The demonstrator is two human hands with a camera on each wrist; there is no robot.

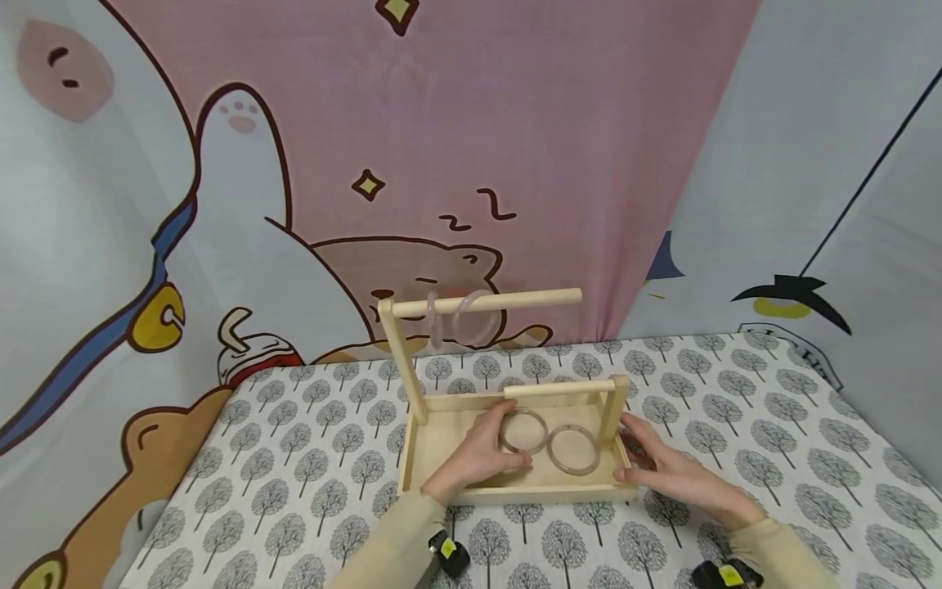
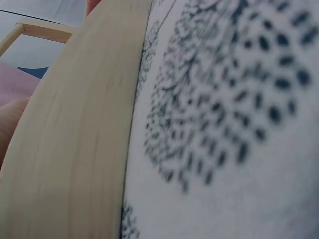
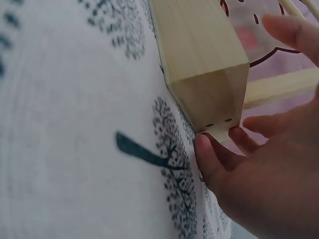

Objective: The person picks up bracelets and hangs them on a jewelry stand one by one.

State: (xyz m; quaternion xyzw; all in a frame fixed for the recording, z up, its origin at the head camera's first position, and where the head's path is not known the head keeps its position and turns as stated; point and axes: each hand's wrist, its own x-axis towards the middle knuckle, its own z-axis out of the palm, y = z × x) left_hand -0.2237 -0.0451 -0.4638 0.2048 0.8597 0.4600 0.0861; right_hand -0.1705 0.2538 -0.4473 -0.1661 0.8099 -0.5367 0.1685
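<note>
L hand is in tray, fingers & thumb either side of L ring; can't tell if it grips it. R hand is at tray's R end, fingers loose, not clenched, tips touching the end wall, thumb by front corner. L ring & R ring lie side by side in tray, R ring nearer the short post. 2 rings hang on top peg, nearer its post end. Tray's on tree-print cloth w/ cartoon curtain behind.
</note>
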